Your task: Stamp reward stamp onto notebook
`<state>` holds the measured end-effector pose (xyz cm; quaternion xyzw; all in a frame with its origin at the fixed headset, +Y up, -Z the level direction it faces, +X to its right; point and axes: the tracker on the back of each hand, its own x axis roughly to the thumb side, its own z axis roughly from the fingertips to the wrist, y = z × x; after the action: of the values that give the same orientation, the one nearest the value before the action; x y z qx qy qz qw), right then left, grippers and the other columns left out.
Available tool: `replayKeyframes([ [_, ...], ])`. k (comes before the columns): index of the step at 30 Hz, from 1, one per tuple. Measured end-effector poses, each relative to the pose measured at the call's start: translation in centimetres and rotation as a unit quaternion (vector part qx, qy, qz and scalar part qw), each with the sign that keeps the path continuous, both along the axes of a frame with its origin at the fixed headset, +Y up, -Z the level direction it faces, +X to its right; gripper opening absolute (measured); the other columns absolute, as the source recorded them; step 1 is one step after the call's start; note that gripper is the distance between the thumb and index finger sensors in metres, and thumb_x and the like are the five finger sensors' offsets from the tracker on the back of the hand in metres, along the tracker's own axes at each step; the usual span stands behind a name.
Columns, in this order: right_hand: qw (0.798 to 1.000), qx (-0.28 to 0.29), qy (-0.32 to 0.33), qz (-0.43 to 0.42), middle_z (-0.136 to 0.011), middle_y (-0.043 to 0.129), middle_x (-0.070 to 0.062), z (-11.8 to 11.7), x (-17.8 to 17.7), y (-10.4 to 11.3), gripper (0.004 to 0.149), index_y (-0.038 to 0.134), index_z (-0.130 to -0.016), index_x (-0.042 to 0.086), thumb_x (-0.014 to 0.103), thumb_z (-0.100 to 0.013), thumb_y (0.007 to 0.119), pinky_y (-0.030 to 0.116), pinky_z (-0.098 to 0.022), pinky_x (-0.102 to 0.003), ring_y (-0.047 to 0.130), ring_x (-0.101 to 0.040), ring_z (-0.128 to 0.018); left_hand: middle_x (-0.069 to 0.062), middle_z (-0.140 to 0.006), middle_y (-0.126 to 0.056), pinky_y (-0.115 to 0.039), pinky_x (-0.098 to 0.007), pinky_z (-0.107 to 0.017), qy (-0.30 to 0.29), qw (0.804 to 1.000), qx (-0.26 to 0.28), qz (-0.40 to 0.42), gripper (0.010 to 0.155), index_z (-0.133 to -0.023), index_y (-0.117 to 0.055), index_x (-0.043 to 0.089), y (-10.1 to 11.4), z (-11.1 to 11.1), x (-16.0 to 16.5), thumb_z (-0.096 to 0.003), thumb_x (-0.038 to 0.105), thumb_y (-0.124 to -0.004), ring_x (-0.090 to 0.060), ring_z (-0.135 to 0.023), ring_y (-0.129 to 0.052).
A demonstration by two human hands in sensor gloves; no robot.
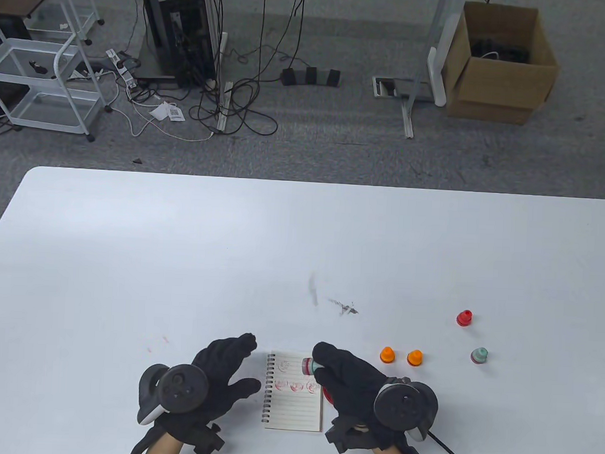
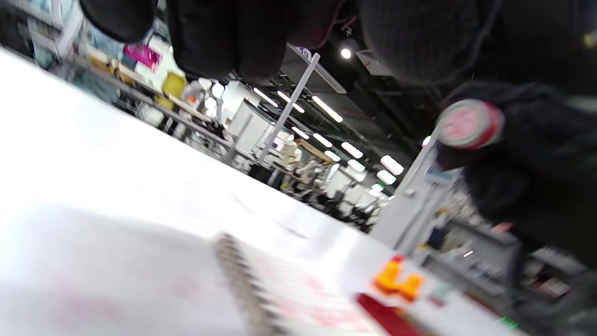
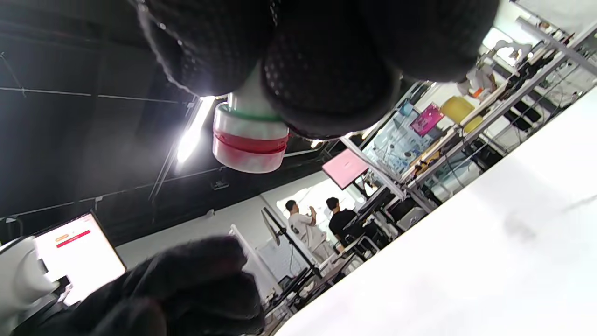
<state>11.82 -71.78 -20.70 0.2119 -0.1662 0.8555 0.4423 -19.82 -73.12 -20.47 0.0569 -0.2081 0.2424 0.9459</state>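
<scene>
A small spiral notebook lies open on the white table between my hands, with several red stamp marks on its lined page. My right hand grips a white stamp with a red and green band, tilted on its side above the notebook's top right corner. The stamp also shows in the right wrist view and its red face in the left wrist view. My left hand lies with fingers spread, just left of the notebook's spiral edge, holding nothing.
Two orange stamps, a red stamp and a green-and-white stamp stand on the table to the right. A red object lies beside the notebook under my right hand. Dark smudges mark the table behind.
</scene>
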Motion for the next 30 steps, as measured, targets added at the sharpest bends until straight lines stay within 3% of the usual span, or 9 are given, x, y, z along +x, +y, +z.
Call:
replayKeyframes([
  [5, 0.998, 0.026, -0.021, 0.055, -0.074, 0.094, -0.018, -1.3, 0.2, 2.0, 0.048, 0.08, -0.09, 0.013, 0.027, -0.044, 0.078, 0.084, -0.028, -0.031, 0.098, -0.023, -0.038, -0.008, -0.119, -0.057, -0.053, -0.068, -0.081, 0.066, 0.973, 0.062, -0.211, 0.081, -0.114, -0.051, 0.029, 0.4, 0.5, -0.7, -0.0436, 0.062, -0.073, -0.04, -0.113, -0.057],
  [9, 0.988, 0.019, -0.025, 0.153, -0.073, 0.096, -0.018, -3.5, -0.2, 4.0, 0.048, 0.083, -0.088, 0.013, 0.027, -0.042, 0.081, 0.083, -0.026, -0.031, 0.098, -0.023, -0.035, -0.011, -0.122, -0.053, -0.041, -0.074, -0.08, 0.058, 0.979, 0.018, -0.192, 0.078, -0.114, -0.055, 0.031, 0.0, 0.1, -1.0, -0.0446, 0.061, -0.072, -0.044, -0.115, -0.048],
  [14, 0.952, -0.032, -0.048, 0.301, -0.072, 0.096, -0.016, -7.5, -1.0, 4.9, 0.048, 0.084, -0.087, 0.015, 0.029, -0.041, 0.084, 0.083, -0.027, -0.031, 0.098, -0.023, -0.036, -0.012, -0.122, -0.053, -0.042, -0.074, -0.08, 0.064, 0.979, -0.004, -0.192, 0.076, -0.114, -0.057, 0.031, -0.3, -0.2, -1.3, -0.0452, 0.062, -0.071, -0.044, -0.115, -0.049],
  [20, 0.923, -0.096, -0.033, 0.372, -0.072, 0.096, -0.016, -10.8, -3.5, 2.1, 0.049, 0.084, -0.086, 0.015, 0.029, -0.04, 0.086, 0.083, -0.028, -0.032, 0.097, -0.024, -0.037, -0.011, -0.122, -0.056, -0.045, -0.073, -0.08, 0.066, 0.978, -0.011, -0.195, 0.073, -0.112, -0.061, 0.032, -0.4, -0.4, -1.4, -0.0457, 0.06, -0.071, -0.044, -0.114, -0.052],
  [26, 0.887, -0.111, -0.02, 0.448, -0.072, 0.096, -0.015, -12.5, -6.9, -1.6, 0.049, 0.084, -0.086, 0.015, 0.03, -0.039, 0.086, 0.083, -0.028, -0.032, 0.098, -0.023, -0.037, -0.009, -0.12, -0.058, -0.049, -0.07, -0.081, 0.071, 0.978, -0.001, -0.196, 0.073, -0.112, -0.061, 0.031, -0.3, -0.3, -1.4, -0.045, 0.059, -0.074, -0.041, -0.114, -0.055],
  [30, 0.874, -0.117, -0.024, 0.471, -0.072, 0.096, -0.015, -13.7, -8.2, -3.1, 0.049, 0.084, -0.086, 0.015, 0.03, -0.039, 0.086, 0.083, -0.028, -0.032, 0.098, -0.023, -0.037, -0.008, -0.12, -0.059, -0.049, -0.07, -0.081, 0.072, 0.978, 0.003, -0.195, 0.073, -0.111, -0.061, 0.031, -0.3, -0.4, -1.5, -0.0454, 0.059, -0.074, -0.04, -0.114, -0.056],
])
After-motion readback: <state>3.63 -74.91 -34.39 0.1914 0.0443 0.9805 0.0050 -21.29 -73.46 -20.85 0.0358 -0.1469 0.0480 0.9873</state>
